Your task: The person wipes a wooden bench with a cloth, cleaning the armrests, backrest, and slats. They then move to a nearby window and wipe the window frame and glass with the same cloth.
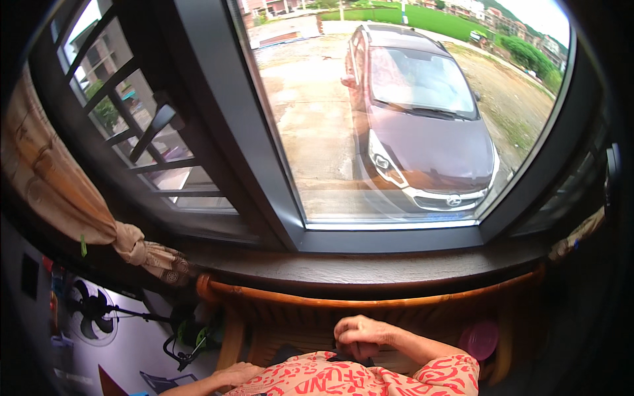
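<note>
My right hand (360, 332) is in front of my patterned shirt (322, 376), over a slatted wooden bench (411, 329). Its fingers are curled downward. Something dark lies beneath them, and whether they grip it cannot be told. At the lower left, my left hand (240, 373) lies beside the shirt's edge, its fingertips partly hidden against the cloth. Nothing is clearly seen in it. A pink round plastic item (479, 340) is on the bench at the right, near my right elbow.
The bench's curved top rail (317, 301) runs below a dark windowsill (366, 267). Outside the window stands a parked car (426, 133). A barred window (148, 119) and a knotted curtain (131, 242) are at the left, with a fan (91, 309) below.
</note>
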The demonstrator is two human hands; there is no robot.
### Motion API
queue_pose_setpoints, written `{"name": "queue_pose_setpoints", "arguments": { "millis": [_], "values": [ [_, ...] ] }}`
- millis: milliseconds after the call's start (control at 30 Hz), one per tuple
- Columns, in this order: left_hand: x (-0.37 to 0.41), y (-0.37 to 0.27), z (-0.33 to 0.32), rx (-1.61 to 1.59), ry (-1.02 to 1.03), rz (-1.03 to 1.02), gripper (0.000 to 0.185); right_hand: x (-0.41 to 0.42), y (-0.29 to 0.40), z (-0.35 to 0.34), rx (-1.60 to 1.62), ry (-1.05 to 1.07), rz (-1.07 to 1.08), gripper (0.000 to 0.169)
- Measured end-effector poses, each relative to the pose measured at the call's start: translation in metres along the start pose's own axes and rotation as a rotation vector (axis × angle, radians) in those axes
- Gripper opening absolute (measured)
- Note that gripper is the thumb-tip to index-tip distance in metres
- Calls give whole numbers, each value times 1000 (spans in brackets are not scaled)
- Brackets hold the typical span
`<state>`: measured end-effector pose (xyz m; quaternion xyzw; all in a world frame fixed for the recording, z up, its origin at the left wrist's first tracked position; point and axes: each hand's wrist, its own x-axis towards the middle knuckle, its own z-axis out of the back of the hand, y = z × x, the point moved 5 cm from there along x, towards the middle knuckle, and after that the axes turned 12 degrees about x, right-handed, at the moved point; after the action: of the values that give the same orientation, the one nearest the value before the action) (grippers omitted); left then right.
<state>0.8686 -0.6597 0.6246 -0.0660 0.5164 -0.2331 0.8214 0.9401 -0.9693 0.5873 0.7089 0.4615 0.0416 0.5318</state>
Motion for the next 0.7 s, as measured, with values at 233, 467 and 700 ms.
{"name": "queue_pose_setpoints", "arguments": {
  "millis": [233, 467, 700],
  "values": [
    [-12, 18, 114, -317, -1098, -145, 28, 11, 139, -17, -79, -92, 604, 44],
    [-98, 5, 238, 117, -2013, -120, 51, 25, 299, -112, -965, -468, 1758, 55],
    [-156, -10, 349, 454, -2335, -164, 52, 104, 389, -139, -1411, -1270, 2013, 41]
  ]
}}
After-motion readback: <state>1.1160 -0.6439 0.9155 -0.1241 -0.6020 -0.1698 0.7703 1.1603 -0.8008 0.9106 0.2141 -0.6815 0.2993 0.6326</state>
